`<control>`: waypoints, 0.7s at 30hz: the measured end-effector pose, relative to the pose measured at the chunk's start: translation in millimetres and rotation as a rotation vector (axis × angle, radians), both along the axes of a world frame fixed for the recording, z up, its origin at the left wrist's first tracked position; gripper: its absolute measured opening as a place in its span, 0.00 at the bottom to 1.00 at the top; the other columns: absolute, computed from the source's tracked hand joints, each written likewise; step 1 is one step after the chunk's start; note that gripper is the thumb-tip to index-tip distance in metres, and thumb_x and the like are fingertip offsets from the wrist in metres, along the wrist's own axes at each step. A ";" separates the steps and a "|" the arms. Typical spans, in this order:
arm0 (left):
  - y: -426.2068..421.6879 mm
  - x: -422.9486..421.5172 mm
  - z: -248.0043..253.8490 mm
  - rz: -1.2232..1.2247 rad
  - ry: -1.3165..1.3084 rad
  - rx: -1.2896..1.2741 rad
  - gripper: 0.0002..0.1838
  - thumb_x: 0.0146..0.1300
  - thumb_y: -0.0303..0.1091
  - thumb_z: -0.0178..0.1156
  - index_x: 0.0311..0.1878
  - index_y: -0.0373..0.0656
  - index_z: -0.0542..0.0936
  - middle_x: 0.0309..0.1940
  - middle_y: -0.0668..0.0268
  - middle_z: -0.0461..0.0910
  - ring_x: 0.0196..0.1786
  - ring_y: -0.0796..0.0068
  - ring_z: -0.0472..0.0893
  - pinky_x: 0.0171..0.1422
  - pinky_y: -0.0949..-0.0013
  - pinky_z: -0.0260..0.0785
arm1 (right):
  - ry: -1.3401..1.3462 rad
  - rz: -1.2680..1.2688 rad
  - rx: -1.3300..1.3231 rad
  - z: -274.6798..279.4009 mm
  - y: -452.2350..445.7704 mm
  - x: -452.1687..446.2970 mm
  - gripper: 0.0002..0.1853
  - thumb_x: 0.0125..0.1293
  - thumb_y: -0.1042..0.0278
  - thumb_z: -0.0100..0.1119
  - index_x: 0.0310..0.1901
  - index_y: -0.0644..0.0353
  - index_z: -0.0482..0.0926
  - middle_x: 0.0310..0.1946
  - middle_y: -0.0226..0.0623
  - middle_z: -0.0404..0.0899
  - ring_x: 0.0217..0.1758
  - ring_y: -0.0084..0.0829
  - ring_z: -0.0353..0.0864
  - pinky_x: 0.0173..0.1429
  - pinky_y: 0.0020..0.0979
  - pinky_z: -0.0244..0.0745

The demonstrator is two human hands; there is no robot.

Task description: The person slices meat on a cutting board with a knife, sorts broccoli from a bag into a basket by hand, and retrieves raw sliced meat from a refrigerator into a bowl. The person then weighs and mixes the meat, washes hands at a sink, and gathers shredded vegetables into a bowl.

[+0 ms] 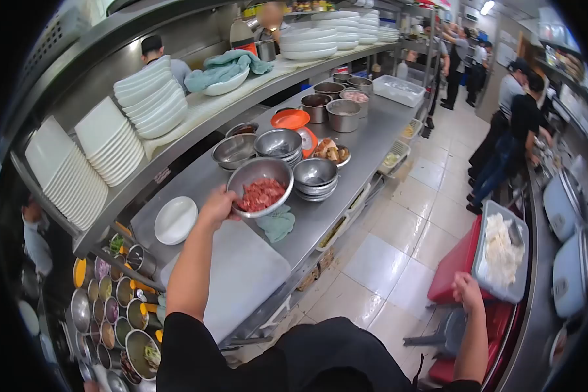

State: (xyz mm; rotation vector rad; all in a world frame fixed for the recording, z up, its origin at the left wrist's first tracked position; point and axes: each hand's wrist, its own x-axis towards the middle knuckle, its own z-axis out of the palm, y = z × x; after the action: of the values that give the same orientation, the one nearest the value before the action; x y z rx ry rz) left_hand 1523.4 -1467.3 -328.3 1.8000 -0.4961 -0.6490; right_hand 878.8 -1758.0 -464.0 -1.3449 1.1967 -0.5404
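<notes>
My left hand [218, 208] grips the rim of a steel bowl [277, 171] over the counter. Chopped red meat [262, 194] lies inside the bowl. Below it are a white cutting board [232, 271] and a folded green cloth [277, 224]. On the right, my right hand [467, 291] is raised with curled fingers beside a red bin [455, 264] and a clear tub of white food [503, 251]; whether it holds anything is hidden.
Stacked steel bowls [315, 173], an orange scale [309, 140] and metal pots [343, 115] stand on the counter. White plates [157, 108] line the shelf above. Co-workers [519, 111] stand along the right counter. Ingredient containers [124, 326] crowd the lower left.
</notes>
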 end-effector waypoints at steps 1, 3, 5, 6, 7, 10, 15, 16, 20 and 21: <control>-12.1 9.8 2.7 0.042 -0.013 -0.015 0.17 0.62 0.29 0.50 0.54 0.34 0.70 0.32 0.57 0.80 0.25 0.68 0.82 0.25 0.67 0.79 | 0.041 0.034 -0.076 9.5 -40.5 35.0 0.19 0.70 0.57 0.59 0.55 0.60 0.75 0.28 0.28 0.77 0.19 0.18 0.70 0.21 0.21 0.63; -34.1 25.8 18.1 0.117 -0.032 -0.030 0.17 0.63 0.29 0.50 0.54 0.34 0.69 0.32 0.57 0.80 0.25 0.68 0.81 0.25 0.67 0.78 | 0.067 0.204 -0.148 60.6 -87.4 123.2 0.22 0.66 0.58 0.62 0.57 0.64 0.75 0.30 0.31 0.78 0.23 0.18 0.72 0.24 0.22 0.66; -61.4 42.8 28.8 0.184 -0.035 -0.046 0.16 0.64 0.29 0.50 0.54 0.34 0.69 0.32 0.57 0.80 0.25 0.68 0.81 0.24 0.67 0.78 | 0.062 0.383 -0.199 79.3 -135.9 191.0 0.25 0.64 0.59 0.64 0.57 0.67 0.75 0.31 0.32 0.79 0.25 0.19 0.74 0.27 0.23 0.68; -77.5 54.4 32.8 0.214 -0.032 -0.057 0.16 0.64 0.30 0.49 0.53 0.34 0.69 0.32 0.56 0.80 0.25 0.68 0.81 0.25 0.67 0.78 | 0.053 0.470 -0.226 86.4 -156.8 222.2 0.25 0.64 0.59 0.65 0.58 0.67 0.75 0.31 0.32 0.79 0.25 0.19 0.75 0.29 0.23 0.69; -95.5 68.2 34.9 0.240 -0.030 -0.065 0.15 0.64 0.30 0.49 0.53 0.34 0.69 0.32 0.56 0.80 0.25 0.68 0.82 0.25 0.67 0.79 | 0.054 0.508 -0.247 92.4 -176.1 250.1 0.25 0.64 0.60 0.65 0.58 0.67 0.75 0.32 0.32 0.79 0.26 0.20 0.75 0.30 0.23 0.70; -162.5 111.6 33.3 0.279 -0.032 -0.087 0.16 0.66 0.30 0.49 0.54 0.34 0.69 0.33 0.55 0.80 0.26 0.66 0.82 0.28 0.66 0.80 | 0.076 0.597 -0.268 100.8 -226.5 305.0 0.24 0.65 0.60 0.65 0.57 0.68 0.75 0.31 0.32 0.79 0.27 0.21 0.76 0.32 0.24 0.72; -273.2 193.3 9.0 0.323 0.110 -0.056 0.13 0.70 0.33 0.47 0.51 0.34 0.72 0.34 0.54 0.81 0.29 0.65 0.84 0.30 0.67 0.81 | 0.121 0.526 -0.208 88.4 -343.6 296.7 0.24 0.65 0.61 0.64 0.57 0.67 0.75 0.33 0.33 0.80 0.26 0.19 0.76 0.31 0.22 0.71; -292.1 190.8 14.7 0.368 0.081 -0.022 0.13 0.71 0.33 0.46 0.50 0.34 0.73 0.34 0.54 0.81 0.31 0.64 0.84 0.33 0.66 0.81 | 0.087 0.456 -0.189 83.5 -367.9 285.2 0.23 0.66 0.61 0.62 0.58 0.66 0.75 0.33 0.33 0.80 0.25 0.19 0.76 0.30 0.21 0.70; -344.1 199.7 7.9 0.383 0.093 0.074 0.13 0.71 0.32 0.46 0.51 0.34 0.73 0.35 0.54 0.82 0.32 0.65 0.84 0.34 0.66 0.81 | 0.016 0.250 -0.066 56.1 -455.1 239.4 0.21 0.71 0.59 0.57 0.59 0.64 0.73 0.33 0.32 0.80 0.23 0.17 0.75 0.26 0.19 0.67; -352.4 206.3 6.7 0.376 0.096 0.094 0.14 0.71 0.32 0.46 0.52 0.34 0.73 0.35 0.54 0.82 0.32 0.65 0.84 0.34 0.66 0.81 | 0.004 0.258 -0.041 40.0 -478.9 230.5 0.21 0.72 0.59 0.57 0.58 0.64 0.74 0.33 0.32 0.80 0.22 0.17 0.75 0.24 0.18 0.66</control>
State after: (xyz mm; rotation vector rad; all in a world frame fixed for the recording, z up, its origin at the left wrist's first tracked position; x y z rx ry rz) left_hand 1729.8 -1819.7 -321.6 1.8745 -0.0571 -0.4989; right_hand 1109.2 -2236.9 -423.9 -1.5093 1.0001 -0.3784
